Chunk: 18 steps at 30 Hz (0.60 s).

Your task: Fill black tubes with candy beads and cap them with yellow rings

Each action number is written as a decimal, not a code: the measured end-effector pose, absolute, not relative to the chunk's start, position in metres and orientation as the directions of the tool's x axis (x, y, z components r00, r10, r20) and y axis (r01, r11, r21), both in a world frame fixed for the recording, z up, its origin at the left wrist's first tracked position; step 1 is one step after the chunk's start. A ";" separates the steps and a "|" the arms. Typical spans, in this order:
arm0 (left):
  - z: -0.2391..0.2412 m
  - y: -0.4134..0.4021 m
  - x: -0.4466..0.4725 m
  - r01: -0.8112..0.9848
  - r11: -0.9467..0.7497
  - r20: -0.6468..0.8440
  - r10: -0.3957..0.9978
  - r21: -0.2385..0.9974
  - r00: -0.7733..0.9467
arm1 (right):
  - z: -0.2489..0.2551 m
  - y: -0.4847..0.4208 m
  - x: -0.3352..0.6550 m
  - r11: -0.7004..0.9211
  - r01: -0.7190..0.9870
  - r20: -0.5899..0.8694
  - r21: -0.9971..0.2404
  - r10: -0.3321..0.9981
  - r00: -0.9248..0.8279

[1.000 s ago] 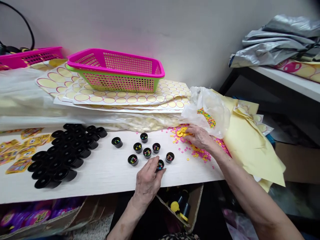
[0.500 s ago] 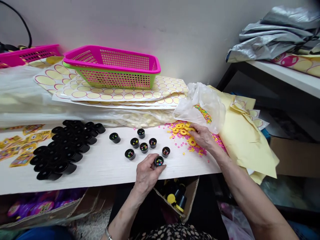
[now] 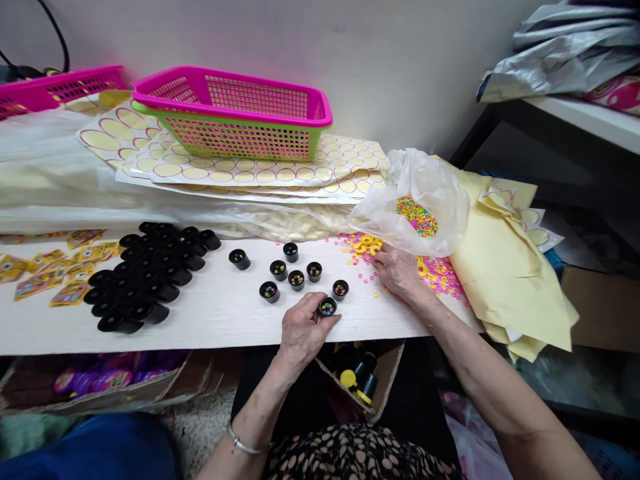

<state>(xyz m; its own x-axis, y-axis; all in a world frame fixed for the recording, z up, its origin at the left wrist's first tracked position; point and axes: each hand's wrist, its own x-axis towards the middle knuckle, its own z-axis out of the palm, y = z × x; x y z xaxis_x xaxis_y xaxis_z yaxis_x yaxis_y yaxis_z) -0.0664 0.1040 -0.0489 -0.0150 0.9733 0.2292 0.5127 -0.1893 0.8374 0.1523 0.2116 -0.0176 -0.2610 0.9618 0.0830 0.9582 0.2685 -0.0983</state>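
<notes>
My left hand (image 3: pixel 304 328) is closed around a small black cup (image 3: pixel 327 307) at the table's front edge, with colourful little beads inside it. Just behind stands another black cup (image 3: pixel 341 289), and several more bead-filled cups (image 3: pixel 296 280) are spread to the left. My right hand (image 3: pixel 397 268) rests in a loose heap of yellow rings (image 3: pixel 367 243) and small pink pieces (image 3: pixel 444 277). Its fingertips are pinched together at the rings' edge; what lies between them is hidden. Behind this hand sits a translucent plastic bag (image 3: pixel 450 200) showing multicoloured beads (image 3: pixel 417 217).
A cluster of black cups (image 3: pixel 150 273) and yellow printed packets (image 3: pixel 83 270) lie at the left. At the back, a pink-and-green basket (image 3: pixel 240 130) stands on sticker sheets (image 3: pixel 240 175). Yellow paper (image 3: pixel 520 280) hangs at the right; an open carton (image 3: pixel 393 373) sits below the edge.
The camera view has shifted, so everything appears higher and slightly right. My right hand has moved a little left over the heap. My left hand keeps hold of the same cup.
</notes>
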 end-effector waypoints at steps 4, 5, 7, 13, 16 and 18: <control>-0.052 0.102 -0.067 0.475 -0.195 0.220 0.975 0.858 0.003 | -0.007 0.195 0.141 0.376 0.923 0.174 -0.080 0.917 -0.358; -0.053 0.102 -0.067 0.466 -0.203 0.227 0.974 0.861 0.005 | -0.003 0.187 0.135 0.446 0.886 0.215 -0.126 0.885 -0.414; -0.054 0.103 -0.067 0.456 -0.215 0.237 0.972 0.863 0.010 | 0.005 0.168 0.121 0.594 0.766 0.288 -0.244 0.799 -0.528; -0.049 0.106 -0.068 0.467 -0.211 0.216 0.975 0.859 0.044 | 0.004 0.127 0.079 0.674 0.689 0.296 -0.266 0.737 -0.607; -0.047 0.107 -0.068 0.471 -0.205 0.205 0.977 0.858 0.051 | 0.001 0.126 0.075 0.650 0.716 0.269 -0.255 0.759 -0.593; -0.048 0.107 -0.068 0.475 -0.204 0.206 0.977 0.856 0.049 | 0.001 0.126 0.076 0.652 0.714 0.260 -0.255 0.758 -0.598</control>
